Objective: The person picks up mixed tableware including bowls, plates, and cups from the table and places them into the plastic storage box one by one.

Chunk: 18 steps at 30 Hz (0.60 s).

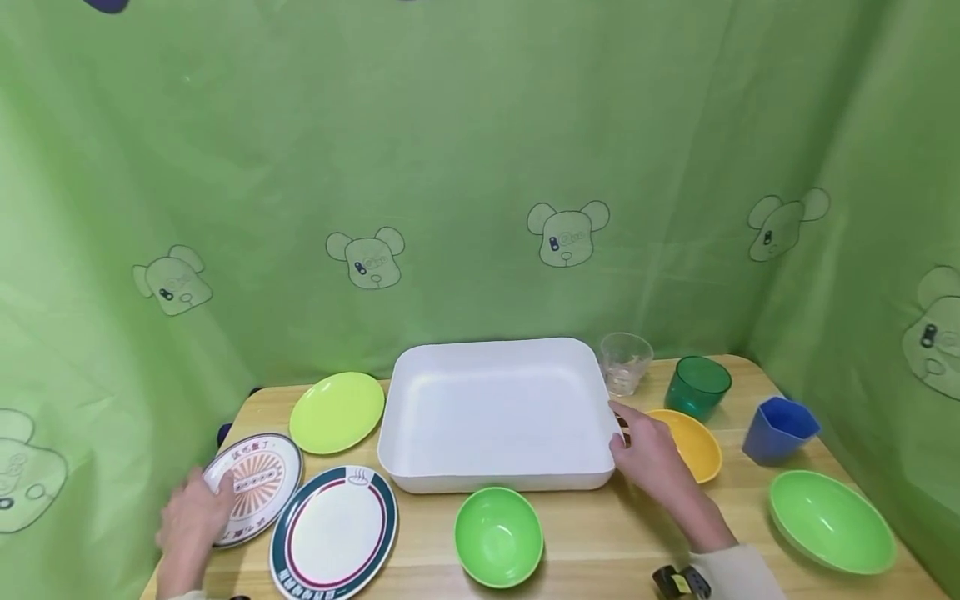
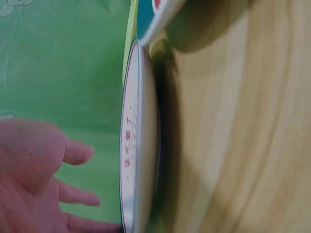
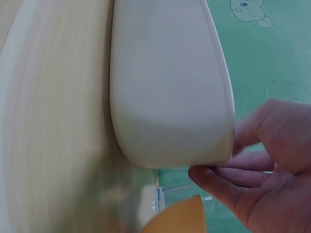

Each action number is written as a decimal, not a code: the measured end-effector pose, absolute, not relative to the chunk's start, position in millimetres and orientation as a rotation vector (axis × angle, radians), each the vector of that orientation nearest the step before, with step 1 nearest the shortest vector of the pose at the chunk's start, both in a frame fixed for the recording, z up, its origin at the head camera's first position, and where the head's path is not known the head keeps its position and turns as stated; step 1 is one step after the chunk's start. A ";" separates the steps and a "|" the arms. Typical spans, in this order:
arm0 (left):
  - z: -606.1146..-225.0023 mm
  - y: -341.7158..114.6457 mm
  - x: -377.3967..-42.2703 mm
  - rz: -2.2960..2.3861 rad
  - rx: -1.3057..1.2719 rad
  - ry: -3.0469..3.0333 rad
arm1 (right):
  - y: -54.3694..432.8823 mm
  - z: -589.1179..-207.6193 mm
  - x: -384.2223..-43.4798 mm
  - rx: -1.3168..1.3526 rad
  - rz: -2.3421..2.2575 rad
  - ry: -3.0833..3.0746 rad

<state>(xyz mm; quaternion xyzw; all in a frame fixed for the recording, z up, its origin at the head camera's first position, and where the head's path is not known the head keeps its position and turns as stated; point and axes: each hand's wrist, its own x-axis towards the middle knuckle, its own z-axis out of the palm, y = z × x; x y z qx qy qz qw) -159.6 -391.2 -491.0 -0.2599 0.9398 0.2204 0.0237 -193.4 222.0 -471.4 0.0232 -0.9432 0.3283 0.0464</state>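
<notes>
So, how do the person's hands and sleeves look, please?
The left hand and right hand are ungloved. A pale beige sleeve shows on the right arm, beside a black wrist device with a yellow patch; at left, only a sliver of pale sleeve shows.

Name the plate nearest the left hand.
The sunburst plate, left of the teal-rimmed plate; in the head view, the left hand overlaps no other plate.

The tray (image 1: 495, 417) is plain white, the lettered plate (image 1: 261, 482) white with orange rays.
</notes>
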 end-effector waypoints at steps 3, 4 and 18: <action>-492.4 -397.7 -155.1 0.650 -0.827 2.908 | 220.0 -472.9 -195.6 0.010 1.045 -2.880; -492.0 -399.2 -154.9 0.645 -0.826 2.910 | 220.0 -473.2 -195.6 -0.008 1.054 -2.873; -501.1 -415.4 -149.6 0.680 -0.842 2.883 | 214.4 -476.1 -202.0 -0.015 1.014 -2.812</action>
